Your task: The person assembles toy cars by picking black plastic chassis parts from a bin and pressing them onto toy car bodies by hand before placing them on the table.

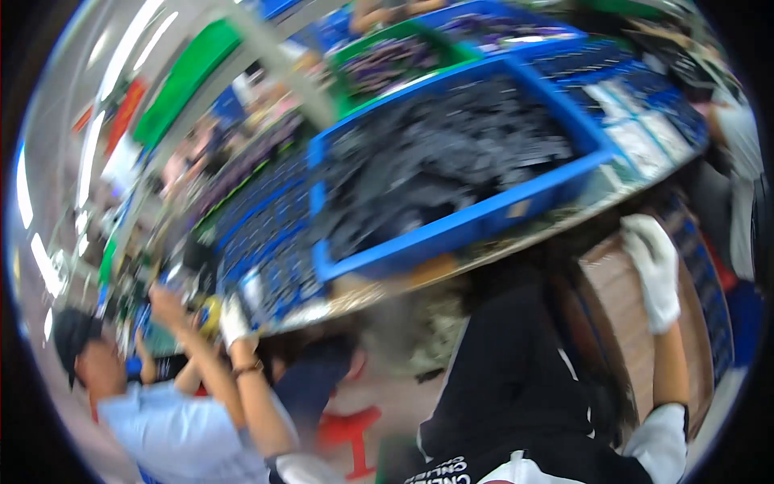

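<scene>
My left hand (pixel 234 321), in a white glove, reaches out at the left beside the edge of the blue trays (pixel 278 274). Motion smears its fingers, so I cannot tell whether it holds anything. Close by stands a small white object (pixel 253 287), too blurred to name. My right hand (pixel 655 274), also gloved in white, is over a brown board-like surface (pixel 617 298) at the right. Its fingers look loosely stretched, and nothing shows in them. Between the hands, on the bench, sits a large blue bin (pixel 484 211) full of dark, flat pieces (pixel 451 145).
A person (pixel 177 419) in light blue works close at my left, arms near mine. Behind the bin are a green crate (pixel 472 55) of purplish pieces and more blue trays (pixel 588 60). A red stool (pixel 355 431) stands on the floor below. Another person (pixel 738 153) is at the far right.
</scene>
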`<state>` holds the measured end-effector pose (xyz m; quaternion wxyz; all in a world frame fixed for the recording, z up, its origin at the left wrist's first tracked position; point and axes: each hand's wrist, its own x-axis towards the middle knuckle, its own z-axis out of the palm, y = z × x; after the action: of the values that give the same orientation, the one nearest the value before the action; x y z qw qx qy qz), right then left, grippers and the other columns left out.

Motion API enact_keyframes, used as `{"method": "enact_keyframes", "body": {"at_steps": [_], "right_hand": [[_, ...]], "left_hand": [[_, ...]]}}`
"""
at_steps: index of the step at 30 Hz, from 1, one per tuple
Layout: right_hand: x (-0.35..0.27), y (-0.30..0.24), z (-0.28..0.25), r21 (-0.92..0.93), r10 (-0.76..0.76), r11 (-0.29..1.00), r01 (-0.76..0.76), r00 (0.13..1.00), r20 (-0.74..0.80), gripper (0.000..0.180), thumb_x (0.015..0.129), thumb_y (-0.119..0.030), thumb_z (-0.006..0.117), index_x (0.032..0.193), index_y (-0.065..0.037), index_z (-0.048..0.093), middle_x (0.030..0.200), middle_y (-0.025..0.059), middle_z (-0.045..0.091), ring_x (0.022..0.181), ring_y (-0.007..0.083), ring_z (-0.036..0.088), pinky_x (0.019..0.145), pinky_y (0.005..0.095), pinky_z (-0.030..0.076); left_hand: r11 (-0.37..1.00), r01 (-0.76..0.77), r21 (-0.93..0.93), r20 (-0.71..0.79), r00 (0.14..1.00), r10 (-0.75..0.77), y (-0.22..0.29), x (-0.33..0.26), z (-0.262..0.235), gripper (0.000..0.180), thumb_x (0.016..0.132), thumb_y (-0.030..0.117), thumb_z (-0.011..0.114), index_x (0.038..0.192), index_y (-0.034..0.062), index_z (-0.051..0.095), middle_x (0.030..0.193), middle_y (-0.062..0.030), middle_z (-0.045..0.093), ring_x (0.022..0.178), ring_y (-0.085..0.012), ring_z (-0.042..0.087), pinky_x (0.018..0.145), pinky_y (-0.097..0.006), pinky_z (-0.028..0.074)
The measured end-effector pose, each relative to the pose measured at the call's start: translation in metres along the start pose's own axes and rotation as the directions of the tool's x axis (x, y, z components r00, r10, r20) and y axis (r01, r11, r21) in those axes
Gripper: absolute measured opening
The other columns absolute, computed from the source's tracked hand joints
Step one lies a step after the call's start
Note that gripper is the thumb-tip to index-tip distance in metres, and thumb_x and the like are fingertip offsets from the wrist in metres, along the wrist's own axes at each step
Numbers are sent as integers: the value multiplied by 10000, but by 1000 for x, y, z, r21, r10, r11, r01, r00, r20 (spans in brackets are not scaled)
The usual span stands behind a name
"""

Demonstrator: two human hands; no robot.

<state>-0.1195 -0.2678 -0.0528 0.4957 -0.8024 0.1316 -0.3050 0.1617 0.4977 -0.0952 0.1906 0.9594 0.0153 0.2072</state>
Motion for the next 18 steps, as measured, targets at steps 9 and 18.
{"method": "enact_keyframes", "body": {"at_steps": [9, 18], "right_hand": [[126, 68, -44, -573, -238, 813, 100, 956, -170, 318, 845, -135, 668, 1153, -72, 616, 909, 98, 618, 789, 179, 611, 745, 290, 493], [215, 120, -3, -567, 42, 820, -80, 996, -79, 208, 855, -108, 626, 1057, -63, 606, 934, 194, 628, 877, 321, 618, 786, 393, 482]], "left_hand": [[698, 285, -656, 184, 958, -219, -2, 50, 76, 509, 993, 177, 429, 1464, 22, 316, 1510, -92, 347, 1360, -226, 341, 1130, -336, 255], [942, 126, -311, -484, 832, -271, 148, -5, 28, 340, 981, 200, 514, 1227, -25, 586, 1256, -154, 586, 1141, -250, 541, 1016, -342, 380]]}}
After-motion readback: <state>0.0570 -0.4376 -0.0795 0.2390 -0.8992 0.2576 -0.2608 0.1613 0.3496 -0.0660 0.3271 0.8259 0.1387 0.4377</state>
